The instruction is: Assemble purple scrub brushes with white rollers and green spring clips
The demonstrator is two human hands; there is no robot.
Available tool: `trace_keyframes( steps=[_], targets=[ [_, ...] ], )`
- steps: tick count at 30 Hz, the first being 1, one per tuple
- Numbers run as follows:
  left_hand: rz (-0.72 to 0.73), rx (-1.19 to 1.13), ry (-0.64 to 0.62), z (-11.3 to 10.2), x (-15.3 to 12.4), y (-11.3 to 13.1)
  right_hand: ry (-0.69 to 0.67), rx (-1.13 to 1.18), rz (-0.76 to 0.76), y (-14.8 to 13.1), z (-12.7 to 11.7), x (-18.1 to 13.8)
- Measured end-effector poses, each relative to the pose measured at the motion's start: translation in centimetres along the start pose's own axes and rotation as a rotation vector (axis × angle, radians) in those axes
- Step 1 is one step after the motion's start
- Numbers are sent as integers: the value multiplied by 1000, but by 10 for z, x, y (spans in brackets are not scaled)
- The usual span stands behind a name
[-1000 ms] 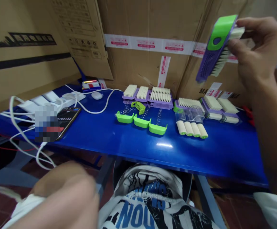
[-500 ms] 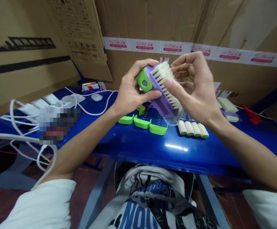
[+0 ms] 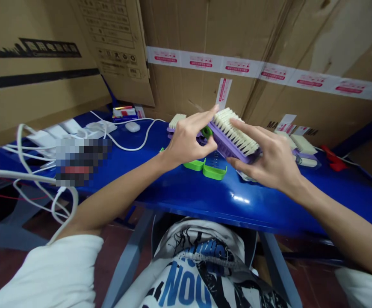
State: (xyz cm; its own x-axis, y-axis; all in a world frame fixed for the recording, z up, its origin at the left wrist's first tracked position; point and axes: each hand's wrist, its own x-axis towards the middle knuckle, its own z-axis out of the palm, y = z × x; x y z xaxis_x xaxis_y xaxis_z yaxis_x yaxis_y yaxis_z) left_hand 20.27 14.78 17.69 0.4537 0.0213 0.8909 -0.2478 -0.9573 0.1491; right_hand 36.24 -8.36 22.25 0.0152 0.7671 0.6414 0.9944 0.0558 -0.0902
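A purple brush point(image 3: 229, 143) with cream bristles and a green end is held above the blue table, bristles up and tilted down to the right. My left hand point(image 3: 187, 139) closes about its green end, thumb below and fingers along the top. My right hand point(image 3: 274, 160) grips the other end, fingers over the bristles and thumb underneath. Below the brush, green curved plastic pieces point(image 3: 214, 172) lie on the table near thin metal springs point(image 3: 216, 157). Another bristle brush point(image 3: 177, 121) stands behind my left hand. The cream rollers are mostly hidden by my right hand.
More purple brushes point(image 3: 304, 145) sit at the right, near a red object point(image 3: 335, 160). White cables and adapters point(image 3: 45, 141) crowd the left side of the blue table point(image 3: 186, 201). Cardboard point(image 3: 189, 90) walls the back; a small white rounded item point(image 3: 131, 127) lies before it.
The brush has been lowered and turned flatter. My right hand has moved down and now grips its right end; my left hand has shifted to the green end. The view has shifted slightly.
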Motion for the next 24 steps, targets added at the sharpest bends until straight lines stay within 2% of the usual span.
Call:
trace_keyframes(
  steps=[3,6,10,19,24],
  targets=[
    [-123,-48,6,-4,3,4,-43,8,16,0,-1,2],
    [-204,-192,-30,-13,10,1,-74,59,17,5,-7,5],
    [-223,-357,-102,-23,20,-13,-98,130,30,11,-13,10],
    [-235,-526,-184,-29,23,-34,-129,127,31,13,-17,11],
    [-338,-676,-230,-31,24,-31,-187,96,-116,16,-22,11]
  ],
)
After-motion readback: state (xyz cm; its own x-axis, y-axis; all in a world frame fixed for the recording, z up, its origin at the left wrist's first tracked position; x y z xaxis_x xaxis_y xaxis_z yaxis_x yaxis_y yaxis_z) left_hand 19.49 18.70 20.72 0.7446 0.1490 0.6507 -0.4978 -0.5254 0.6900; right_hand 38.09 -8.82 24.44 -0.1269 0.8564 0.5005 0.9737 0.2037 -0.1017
